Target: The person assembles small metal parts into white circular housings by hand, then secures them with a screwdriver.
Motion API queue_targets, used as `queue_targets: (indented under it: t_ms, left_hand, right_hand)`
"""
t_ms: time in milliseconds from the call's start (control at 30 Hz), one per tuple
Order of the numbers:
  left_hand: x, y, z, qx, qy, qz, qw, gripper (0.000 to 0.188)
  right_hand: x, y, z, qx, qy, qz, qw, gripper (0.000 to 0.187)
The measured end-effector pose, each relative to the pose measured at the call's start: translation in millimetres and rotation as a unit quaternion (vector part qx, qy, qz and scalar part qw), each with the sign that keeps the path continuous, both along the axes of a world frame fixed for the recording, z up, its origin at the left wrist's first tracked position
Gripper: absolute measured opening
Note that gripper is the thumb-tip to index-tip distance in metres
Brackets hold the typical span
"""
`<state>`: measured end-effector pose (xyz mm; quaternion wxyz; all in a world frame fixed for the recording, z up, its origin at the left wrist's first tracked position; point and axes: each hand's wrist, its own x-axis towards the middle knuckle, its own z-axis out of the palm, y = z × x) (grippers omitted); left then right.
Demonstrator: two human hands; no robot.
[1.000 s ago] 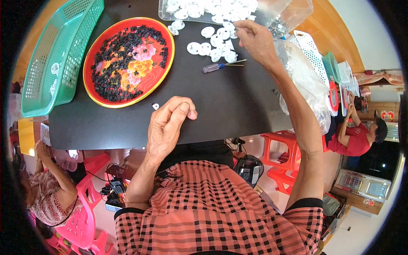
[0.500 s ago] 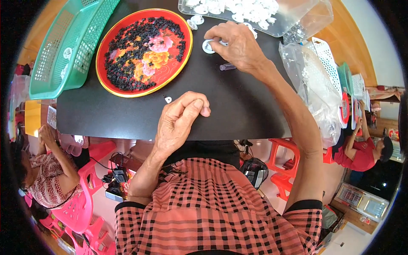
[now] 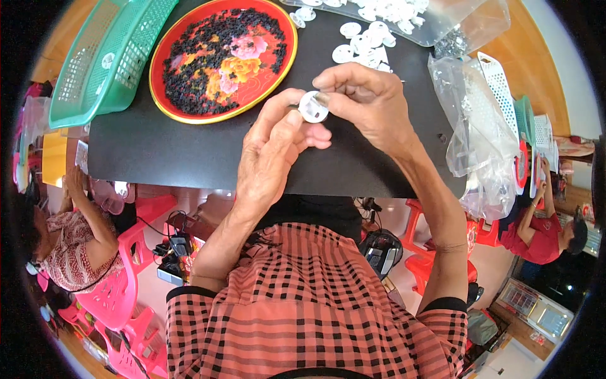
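Note:
Over the dark table, both my hands meet at a small round white plastic piece [image 3: 314, 108]. My left hand [image 3: 273, 144] pinches its left edge between thumb and forefinger, the lower fingers curled beneath. From the other side my right hand [image 3: 374, 106] has its thumb and forefinger closed at the piece's upper right edge; the fingertips partly cover it. Just beyond my right hand lies a loose heap of similar white pieces [image 3: 361, 45]. Left of the hands rests a red floral tray [image 3: 153, 85] with a yellow rim, scattered with many small black parts [image 3: 189, 54].
A green perforated basket [image 3: 82, 104] stands at the table's left. At the far side is a clear container with more white pieces [image 3: 394, 11]. Clear plastic bags [image 3: 470, 145] hang over the right edge. People sit at both sides, near pink chairs [image 3: 120, 278] and red stools.
My right hand has come back from the far side toward my left hand. The round white piece is now between both hands. The view has shifted slightly, showing more white pieces on the table.

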<state>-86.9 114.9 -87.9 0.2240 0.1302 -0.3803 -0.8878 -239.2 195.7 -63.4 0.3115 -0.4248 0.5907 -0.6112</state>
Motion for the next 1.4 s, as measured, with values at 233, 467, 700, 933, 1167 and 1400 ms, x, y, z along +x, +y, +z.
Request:
queue_targets:
  t_ms: [233, 467, 700, 933, 1167, 1400]
  left_hand:
    - [-1, -2, -7, 0.069, 0.051, -0.046, 0.995, 0.031]
    - [-1, -3, -8, 0.076, 0.054, -0.098, 0.991, 0.036]
    - [-2, 0, -11, 0.079, 0.027, -0.097, 0.992, 0.036]
    - [-6, -4, -15, 0.153, 0.057, -0.088, 0.983, 0.035]
    - [-11, -4, -8, 0.177, 0.063, -0.051, 0.981, 0.032]
    - [-10, -1, -12, 0.147, 0.061, -0.074, 0.984, 0.027]
  right_hand:
    - [12, 12, -17, -0.059, -0.044, -0.052, 0.996, 0.01]
    - [9, 18, -15, -0.069, 0.023, -0.033, 0.997, 0.011]
    - [8, 20, -11, -0.051, 0.04, -0.006, 0.998, 0.01]
    - [8, 21, -16, -0.058, 0.082, -0.005, 0.995, 0.015]
    - [10, 16, -20, -0.069, 0.08, -0.047, 0.993, 0.018]
    - [9, 17, -23, -0.058, 0.037, -0.04, 0.997, 0.016]
